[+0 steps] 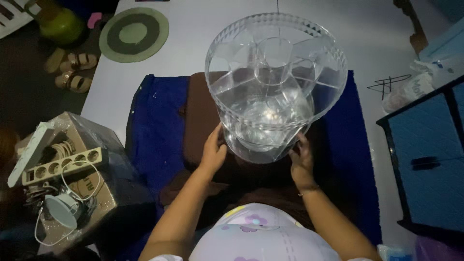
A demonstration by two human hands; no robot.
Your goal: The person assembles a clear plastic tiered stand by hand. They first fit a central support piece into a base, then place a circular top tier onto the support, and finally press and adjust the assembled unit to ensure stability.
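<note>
A large clear plastic container (275,72) with a faceted rim, inner dividers and a round middle cup is held up close to the camera. My left hand (213,150) grips its lower left side. My right hand (302,162) holds its lower right side, thumb on the base. Under it lie a brown cloth (200,116) and a blue mat (154,130) on the pale floor.
A cardboard box (72,179) with a white power strip, cables and a white lamp sits at the left. Sandals (72,70), a round green mat (134,34) and a green ball lie at the top left. A dark blue cabinet (427,154) stands at the right.
</note>
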